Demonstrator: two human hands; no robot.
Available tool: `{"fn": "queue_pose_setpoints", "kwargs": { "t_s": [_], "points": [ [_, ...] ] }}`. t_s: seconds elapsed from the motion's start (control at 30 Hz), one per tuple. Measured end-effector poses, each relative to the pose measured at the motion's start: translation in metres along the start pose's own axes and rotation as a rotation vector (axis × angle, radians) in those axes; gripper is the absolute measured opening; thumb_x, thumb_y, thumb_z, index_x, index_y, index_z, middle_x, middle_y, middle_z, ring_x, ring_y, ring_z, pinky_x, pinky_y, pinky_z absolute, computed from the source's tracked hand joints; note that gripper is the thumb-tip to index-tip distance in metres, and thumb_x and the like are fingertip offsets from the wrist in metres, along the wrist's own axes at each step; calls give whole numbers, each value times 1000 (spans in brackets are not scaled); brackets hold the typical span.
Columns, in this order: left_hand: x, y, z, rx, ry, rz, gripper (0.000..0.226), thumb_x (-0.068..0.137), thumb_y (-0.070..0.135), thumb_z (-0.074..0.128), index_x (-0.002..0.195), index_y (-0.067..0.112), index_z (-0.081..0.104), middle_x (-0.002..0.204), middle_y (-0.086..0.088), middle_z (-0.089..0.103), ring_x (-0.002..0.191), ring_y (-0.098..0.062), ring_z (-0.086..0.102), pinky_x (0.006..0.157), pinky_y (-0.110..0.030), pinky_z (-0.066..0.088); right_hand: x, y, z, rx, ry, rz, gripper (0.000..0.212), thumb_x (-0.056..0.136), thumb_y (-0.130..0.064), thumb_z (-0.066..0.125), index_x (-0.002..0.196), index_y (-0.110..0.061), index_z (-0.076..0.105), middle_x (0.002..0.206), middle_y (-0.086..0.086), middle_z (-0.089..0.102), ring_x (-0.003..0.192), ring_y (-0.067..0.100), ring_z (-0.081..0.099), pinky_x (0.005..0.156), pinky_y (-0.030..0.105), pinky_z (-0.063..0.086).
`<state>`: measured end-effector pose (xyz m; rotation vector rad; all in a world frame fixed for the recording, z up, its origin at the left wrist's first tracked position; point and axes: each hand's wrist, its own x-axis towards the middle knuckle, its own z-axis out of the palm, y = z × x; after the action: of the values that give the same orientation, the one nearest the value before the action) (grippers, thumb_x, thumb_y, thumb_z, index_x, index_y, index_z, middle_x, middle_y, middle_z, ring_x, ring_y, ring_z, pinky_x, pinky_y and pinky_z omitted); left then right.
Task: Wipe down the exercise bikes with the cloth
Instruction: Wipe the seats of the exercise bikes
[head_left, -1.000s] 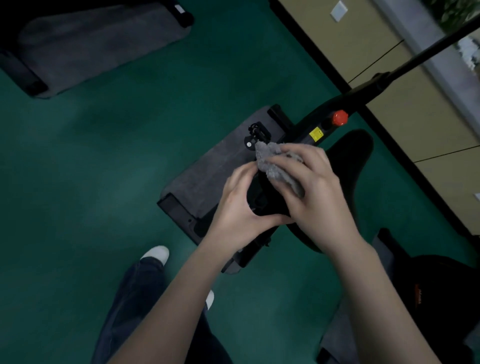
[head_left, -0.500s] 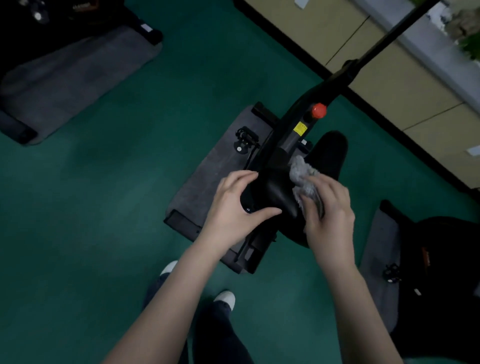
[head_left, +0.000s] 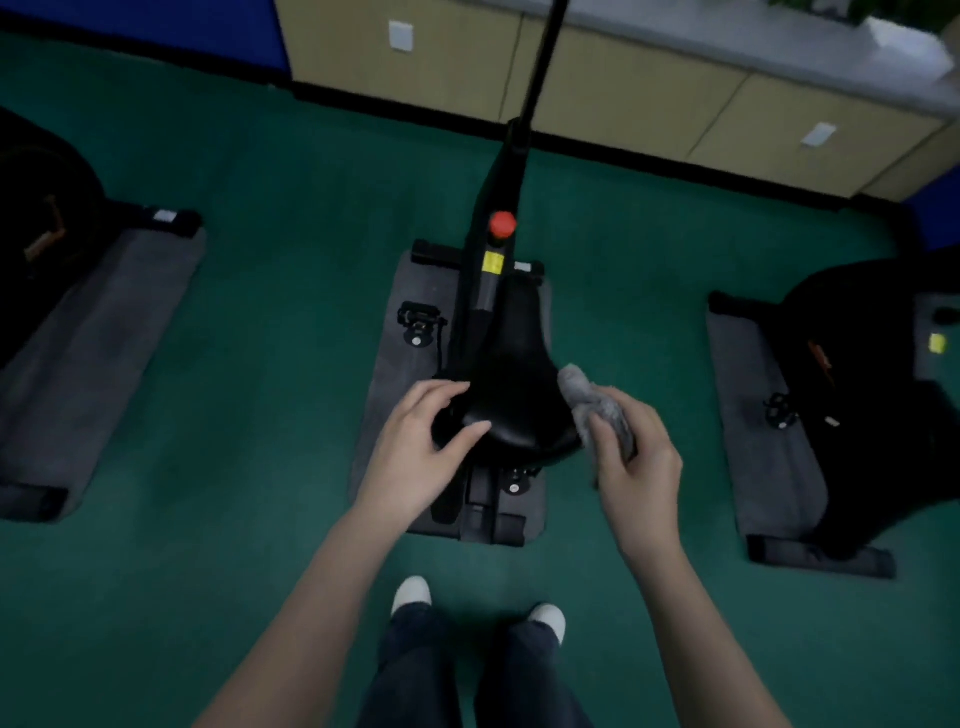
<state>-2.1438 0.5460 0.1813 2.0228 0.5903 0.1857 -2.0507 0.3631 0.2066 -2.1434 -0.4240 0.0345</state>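
Green carpet (head_left: 260, 364) runs back to a row of tan cabinets (head_left: 623, 98), and three exercise bikes stand on grey mats, the middle bike (head_left: 493, 291) square in front of the person. Its black saddle (head_left: 514, 395) lies between the two hands, long axis running straight away from the person, narrow nose toward the frame post with the red knob (head_left: 503, 224), broad rear end nearest the feet. The left hand (head_left: 415, 452) rests on the saddle's left rear flank, its grip loose, fingers only lightly curved against the edge with the thumb on top, steadying more than clamping. The right hand (head_left: 636, 462) has its grip closed round the bunched grey cloth (head_left: 592, 402), which sticks out forward of the fingers and sits just beside the saddle's right edge; whether it touches cannot be told. The cloth hand is therefore the nearer one to the unwiped right side, and the saddle lies to its left. A stroke would most likely run along that long axis, rear to nose. Bikes at the far left (head_left: 47, 208) and right (head_left: 872, 395) are well apart from both hands.
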Motion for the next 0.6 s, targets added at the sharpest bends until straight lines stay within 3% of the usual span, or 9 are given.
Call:
{"fn": "queue_pose_setpoints", "kwargs": {
  "t_s": [0.2, 0.4, 0.6],
  "points": [
    [0, 48, 30, 135, -159, 115, 43, 87, 41, 63, 126, 24, 57, 119, 17, 54, 112, -4, 52, 97, -23, 40, -32, 27, -71, 75, 167, 174, 24, 92, -14, 56, 114, -17, 66, 113, -5, 64, 107, 3, 57, 91, 17, 44],
    [-7, 116, 105, 337, -319, 322, 44, 90, 45, 57, 127, 21, 56, 123, 8, 56, 117, -11, 48, 102, -34, 38, -59, 69, -151, 102, 334, 288, 20, 92, -12, 60, 110, -19, 66, 108, -3, 67, 103, 10, 61, 89, 24, 46],
    [-36, 183, 195, 449, -462, 505, 52, 93, 51, 48, 137, 24, 45, 138, 10, 45, 128, -11, 40, 108, -33, 32, -88, 113, -239, 135, 493, 371, 18, 91, -17, 58, 105, -25, 66, 107, -4, 68, 103, 10, 61, 92, 33, 46]
  ]
}}
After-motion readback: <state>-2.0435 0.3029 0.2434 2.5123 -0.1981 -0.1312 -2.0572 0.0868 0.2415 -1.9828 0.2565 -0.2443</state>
